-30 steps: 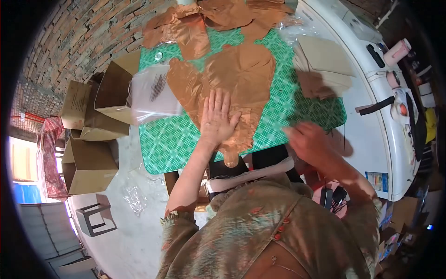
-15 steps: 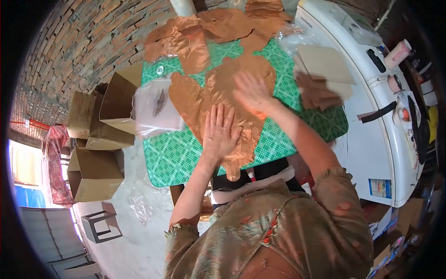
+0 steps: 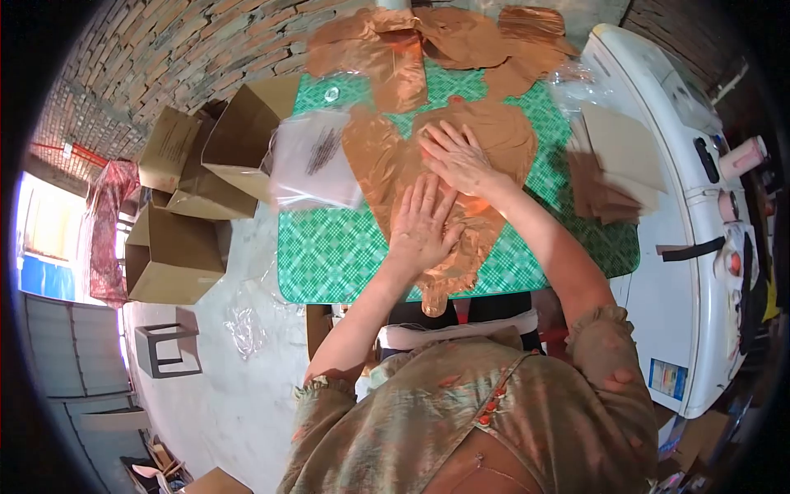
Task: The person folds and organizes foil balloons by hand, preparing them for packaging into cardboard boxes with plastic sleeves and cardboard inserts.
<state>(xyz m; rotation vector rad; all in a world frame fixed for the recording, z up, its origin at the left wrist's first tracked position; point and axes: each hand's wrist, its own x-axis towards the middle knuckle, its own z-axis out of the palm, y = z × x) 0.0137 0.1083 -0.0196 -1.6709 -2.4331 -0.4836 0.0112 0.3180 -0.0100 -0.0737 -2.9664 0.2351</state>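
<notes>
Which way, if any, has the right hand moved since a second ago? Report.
Yes: against the green tablecloth, the right hand has moved left and forward, from the near edge onto the coppery sheet.

Head view, steeply downward, seemingly near

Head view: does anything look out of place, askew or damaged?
Slightly: the narrow end of the copper-coloured foil overhangs the green table at its near edge, and crumpled clear plastic lies on the floor at left, like stray packaging. Nothing looks spilled.
</notes>
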